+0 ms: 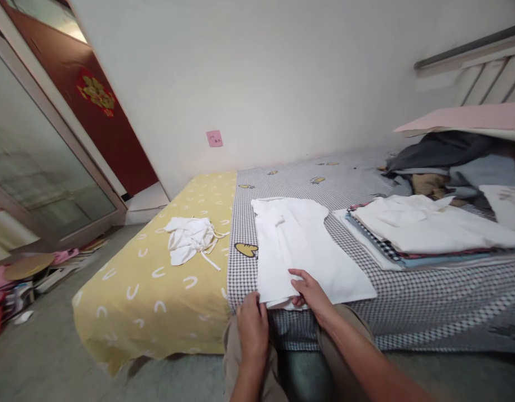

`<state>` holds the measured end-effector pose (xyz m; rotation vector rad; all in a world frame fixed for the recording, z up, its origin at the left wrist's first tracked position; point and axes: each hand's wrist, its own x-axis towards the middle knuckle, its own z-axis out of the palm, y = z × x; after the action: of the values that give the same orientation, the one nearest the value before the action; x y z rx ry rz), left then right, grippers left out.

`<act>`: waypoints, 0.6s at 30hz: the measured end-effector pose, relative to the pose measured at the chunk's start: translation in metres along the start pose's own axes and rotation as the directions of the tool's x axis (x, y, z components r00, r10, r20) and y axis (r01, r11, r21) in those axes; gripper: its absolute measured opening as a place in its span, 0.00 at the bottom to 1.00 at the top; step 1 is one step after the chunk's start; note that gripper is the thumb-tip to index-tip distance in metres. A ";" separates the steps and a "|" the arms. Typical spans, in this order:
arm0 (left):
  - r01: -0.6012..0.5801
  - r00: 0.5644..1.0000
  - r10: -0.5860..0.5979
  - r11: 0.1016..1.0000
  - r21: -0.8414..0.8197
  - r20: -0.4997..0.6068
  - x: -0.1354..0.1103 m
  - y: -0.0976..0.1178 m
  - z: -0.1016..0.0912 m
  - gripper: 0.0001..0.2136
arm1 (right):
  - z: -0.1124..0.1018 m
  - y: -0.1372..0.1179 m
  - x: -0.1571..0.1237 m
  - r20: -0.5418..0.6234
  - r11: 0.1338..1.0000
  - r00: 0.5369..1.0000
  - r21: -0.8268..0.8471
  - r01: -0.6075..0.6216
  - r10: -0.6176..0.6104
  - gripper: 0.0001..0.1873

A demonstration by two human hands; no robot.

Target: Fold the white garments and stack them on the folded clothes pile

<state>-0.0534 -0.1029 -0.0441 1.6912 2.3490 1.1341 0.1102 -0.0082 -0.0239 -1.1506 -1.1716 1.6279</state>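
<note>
Bare forearms (368, 360) come nearest the camera. On the black-and-white checked cloth bedsheet (282, 181) lies a flat white fabric garment (309, 240), lightly creased, its near edge layered. The right hand (311, 293), digits slightly parted, touches that edge; the left hand (252, 324) curls at its near-left corner; whether either pinches, I cannot tell

Two bare hands: one left hand (253, 325) at six o'clock, one right hand (312, 293) at five. One smooth white cloth garment (311, 240) lying flat at four; one crumpled white cloth garment with thin ties (189, 239) at eight. One stack of folded multicoloured clothes (437, 229) at three, its layers too tight to count. One yellow cloth bed cover (157, 296) at eight, one black-and-white checked bed cover (428, 301) at four. One square pink paper note (214, 138) at eleven.
</note>
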 end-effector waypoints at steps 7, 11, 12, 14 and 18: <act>0.068 0.997 -0.068 0.998 -0.006 -0.027 -0.001 -0.006 0.004 0.07 | 0.001 0.006 0.001 0.008 0.999 1.000 -0.032 0.023 -0.023 0.22; 0.043 0.999 -0.042 0.998 0.037 -0.012 -0.003 -0.009 0.004 0.08 | 0.000 0.012 0.005 0.042 0.997 0.999 -0.065 0.037 -0.034 0.26; 0.035 0.999 -0.035 0.998 0.056 0.001 -0.004 -0.010 0.004 0.08 | 0.000 0.014 0.006 0.050 0.996 0.998 -0.077 0.039 -0.035 0.26; 0.021 0.998 -0.026 0.995 0.098 0.051 -0.004 -0.013 0.004 0.10 | 0.000 0.015 0.007 0.061 0.994 0.998 -0.105 0.032 -0.025 0.26; -0.046 0.987 0.028 0.993 0.111 0.159 -0.001 -0.022 0.006 0.15 | -0.005 0.004 0.004 0.092 0.950 0.996 -0.309 0.046 -0.018 0.22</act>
<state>-0.0678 -0.1040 -0.0611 1.7951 2.3353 0.8501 0.1140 -0.0044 -0.0293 -1.2560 -1.5384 1.5169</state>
